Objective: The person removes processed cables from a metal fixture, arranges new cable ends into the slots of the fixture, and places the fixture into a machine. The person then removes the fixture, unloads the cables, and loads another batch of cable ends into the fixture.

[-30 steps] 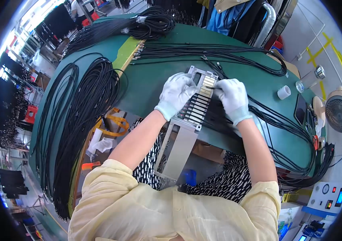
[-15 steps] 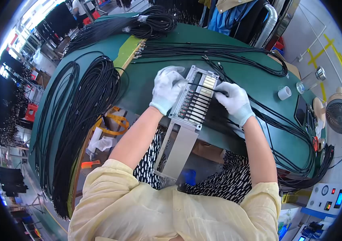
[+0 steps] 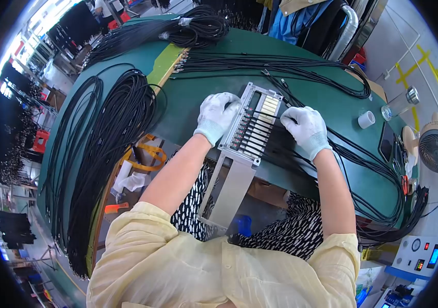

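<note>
A metal fixture (image 3: 256,91) with a row of white slots stands tilted in front of me at the edge of the green table. Several black cables lie side by side across its slots. My left hand (image 3: 218,115), in a white glove, is at the fixture's left side with its fingers curled closed; what they hold, if anything, is hidden. On the opposite side, my gloved right hand (image 3: 305,128) pinches a black cable (image 3: 266,113) that crosses the upper slots. A flat metal plate (image 3: 233,192) extends from the fixture toward my lap.
Large black cable bundles (image 3: 111,113) cover the left of the green table (image 3: 188,100). More cables (image 3: 270,62) run along the back and right. A white cup (image 3: 366,119), a glass jar (image 3: 401,102), a phone (image 3: 386,137) and a fan (image 3: 434,146) are at the right.
My left hand has moved slightly down and its fingers have drawn in beside the fixture. My right hand has shifted a little right, and the top cable lies lower across the slots.
</note>
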A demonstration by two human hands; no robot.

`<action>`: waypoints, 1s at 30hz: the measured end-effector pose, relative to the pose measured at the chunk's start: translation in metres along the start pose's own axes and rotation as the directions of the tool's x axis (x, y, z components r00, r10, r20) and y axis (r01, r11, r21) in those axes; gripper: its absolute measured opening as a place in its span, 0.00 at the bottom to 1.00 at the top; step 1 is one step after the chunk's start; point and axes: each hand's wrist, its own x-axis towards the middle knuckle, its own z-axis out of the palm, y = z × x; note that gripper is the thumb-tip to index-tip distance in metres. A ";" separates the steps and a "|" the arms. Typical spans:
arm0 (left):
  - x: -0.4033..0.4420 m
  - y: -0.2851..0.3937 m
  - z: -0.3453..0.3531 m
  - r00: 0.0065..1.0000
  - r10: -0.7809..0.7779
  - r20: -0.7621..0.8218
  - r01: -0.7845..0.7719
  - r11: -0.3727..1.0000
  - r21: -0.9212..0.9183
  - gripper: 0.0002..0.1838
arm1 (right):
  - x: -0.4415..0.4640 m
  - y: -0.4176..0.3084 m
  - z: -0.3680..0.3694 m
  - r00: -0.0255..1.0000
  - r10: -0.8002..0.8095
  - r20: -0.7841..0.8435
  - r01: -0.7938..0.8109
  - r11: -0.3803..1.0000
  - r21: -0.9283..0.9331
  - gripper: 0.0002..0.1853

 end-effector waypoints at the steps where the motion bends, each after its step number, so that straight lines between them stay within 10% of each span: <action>1: 0.000 0.000 0.000 1.000 0.001 -0.002 -0.001 1.000 0.000 0.13 | 0.000 0.002 0.001 1.000 -0.009 0.006 0.009 1.000 -0.012 0.08; 14: 0.001 -0.001 0.003 1.000 -0.004 0.009 0.004 1.000 -0.014 0.13 | -0.001 0.004 0.003 0.990 -0.132 -0.056 0.131 0.991 -0.012 0.07; 17: -0.003 0.010 0.006 0.975 0.217 0.052 -0.213 0.975 -0.062 0.14 | -0.003 0.000 0.009 0.987 -0.155 -0.048 0.151 0.985 -0.082 0.08; 20: -0.012 0.017 0.016 0.900 0.418 0.123 -0.433 0.890 0.141 0.15 | -0.002 0.001 0.012 0.992 -0.121 -0.036 0.117 0.988 -0.096 0.08; 24: -0.008 0.021 0.013 0.907 0.378 0.184 -0.402 0.909 0.112 0.14 | 0.004 0.020 0.008 0.978 -0.016 -0.208 0.034 0.996 0.084 0.11; 30: -0.024 0.029 0.011 0.921 0.358 0.155 -0.374 0.924 0.085 0.11 | 0.003 0.043 0.011 0.985 0.066 -0.158 -0.088 0.986 -0.139 0.12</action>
